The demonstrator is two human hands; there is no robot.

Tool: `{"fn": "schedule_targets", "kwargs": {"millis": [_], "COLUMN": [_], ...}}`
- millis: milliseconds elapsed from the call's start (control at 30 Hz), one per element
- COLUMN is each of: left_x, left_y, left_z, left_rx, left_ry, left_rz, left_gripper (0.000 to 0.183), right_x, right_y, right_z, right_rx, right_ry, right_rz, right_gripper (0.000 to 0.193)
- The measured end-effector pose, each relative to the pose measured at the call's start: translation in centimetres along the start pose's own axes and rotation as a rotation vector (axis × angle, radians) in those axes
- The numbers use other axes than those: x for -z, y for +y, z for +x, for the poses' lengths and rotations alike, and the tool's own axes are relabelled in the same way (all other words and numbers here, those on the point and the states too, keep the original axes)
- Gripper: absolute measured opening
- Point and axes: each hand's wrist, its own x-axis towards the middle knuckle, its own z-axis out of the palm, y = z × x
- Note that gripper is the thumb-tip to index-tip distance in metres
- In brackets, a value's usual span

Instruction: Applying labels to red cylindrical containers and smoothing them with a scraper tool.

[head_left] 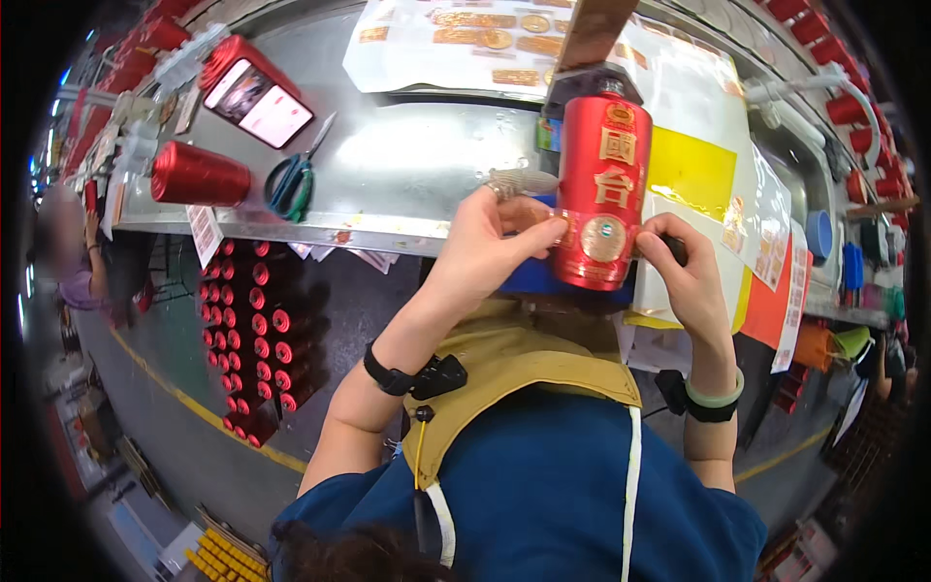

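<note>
A red bottle (609,194) with gold characters lies tilted in front of me, its neck pointing away. Low on its front is a sticker with a round gold medallion (603,239), stretching toward both sides. My left hand (499,238) pinches at the sticker's left end, thumb against the bottle. At the right end my right hand (684,262) pinches with thumb and forefinger, the other fingers curled in. Behind the bottle stands a dark holder with a brown upright plate (593,34). Sheets of gold stickers (485,39) lie at the far side of the bench.
A phone (257,102), scissors (291,184) and a red bottle (199,175) lie on the metal bench (417,145) at left. A yellow sheet (690,173) lies right of the bottle. Several red bottles (260,325) stand below the bench. A person (78,233) is at far left.
</note>
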Motion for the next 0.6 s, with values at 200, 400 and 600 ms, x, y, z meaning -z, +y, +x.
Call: {"fn": "schedule_targets", "kwargs": {"millis": [200,400,600], "left_x": [-0.24,0.22,-0.35], "left_y": [0.44,0.01,-0.16], "left_z": [-0.28,0.06,0.00], "left_rx": [-0.024,-0.061,-0.073], "left_ry": [0.024,-0.016,-0.017], "left_rz": [0.009,-0.032,-0.061], "left_gripper": [0.037,0.037,0.032], "right_x": [-0.29,-0.35,0.07], "right_y": [-0.23,-0.21,-0.38], "right_z": [0.08,0.13,-0.22], "right_rx": [0.017,0.029,0.000], "right_ry": [-0.025,-0.023,-0.029], "right_rz": [0.029,0.047,0.087], "right_gripper": [0.018,0.020,0.021]}}
